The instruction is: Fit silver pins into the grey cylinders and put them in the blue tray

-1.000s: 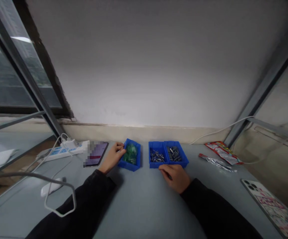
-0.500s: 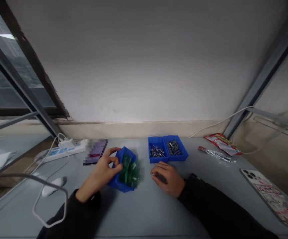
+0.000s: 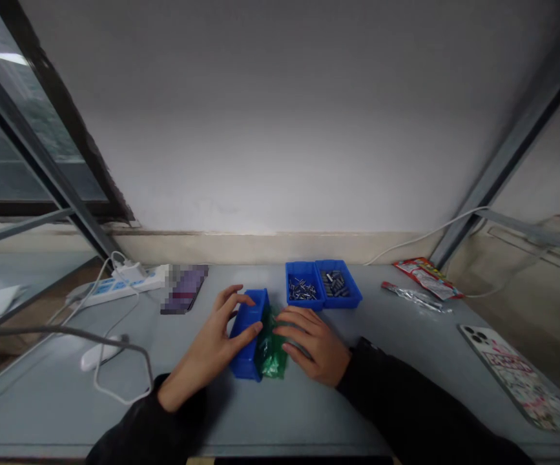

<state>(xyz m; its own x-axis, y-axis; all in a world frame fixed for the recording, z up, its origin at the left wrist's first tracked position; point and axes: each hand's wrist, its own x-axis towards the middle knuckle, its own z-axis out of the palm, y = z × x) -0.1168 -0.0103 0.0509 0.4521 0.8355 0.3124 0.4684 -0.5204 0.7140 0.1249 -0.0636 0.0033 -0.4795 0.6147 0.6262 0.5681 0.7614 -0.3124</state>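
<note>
A blue plastic bin (image 3: 249,318) stands tipped toward the right on the desk. My left hand (image 3: 212,345) grips it, thumb and fingers on its walls. Green clear-plastic packets (image 3: 274,361) lie at its open side, partly covered by my right hand (image 3: 316,345). The fingers of that hand are apart and reach over the packets, seemingly touching them. Behind my right hand, a second blue bin (image 3: 301,266) contains small shiny metal pins (image 3: 303,290). Against it stands a third blue bin (image 3: 356,292) with short grey metal cylinders (image 3: 336,284).
A phone (image 3: 512,374) lies at the right, with a red snack packet (image 3: 425,274) and a crumpled clear wrapper (image 3: 418,297) farther back. On the left are a power strip (image 3: 110,290), a purple-screened device (image 3: 183,290), a white mouse (image 3: 100,355) and a loose cable (image 3: 124,400).
The bin in my left hand has tipped further to the right, and the green packets now lie outside it. My right hand has moved left onto the packets, its fingers stretching out.
</note>
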